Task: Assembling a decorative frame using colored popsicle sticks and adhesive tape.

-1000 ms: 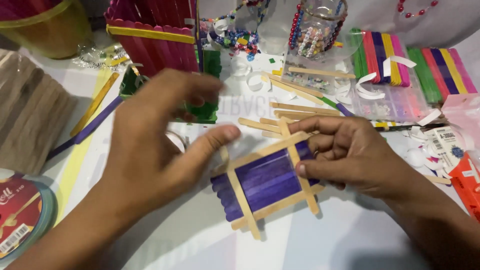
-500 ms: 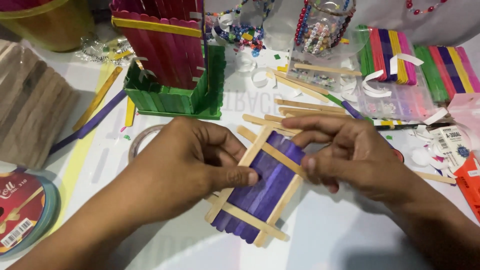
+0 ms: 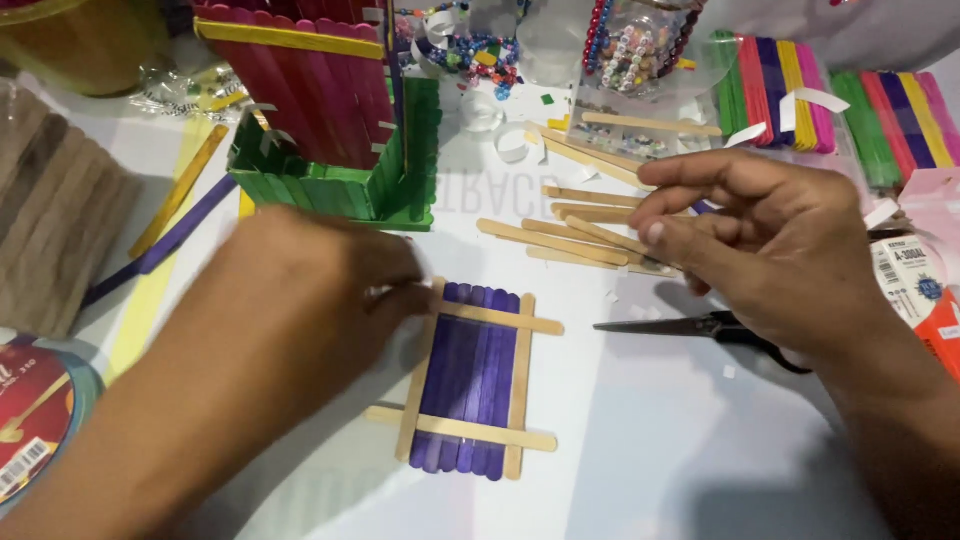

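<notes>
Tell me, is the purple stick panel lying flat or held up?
Lying flat. The purple stick panel rests on the white table; the left hand touches its top corner, and the right hand is off it.

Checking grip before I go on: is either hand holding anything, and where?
Left hand presses the purple stick panel at its upper left corner; right hand holds nothing.
</notes>
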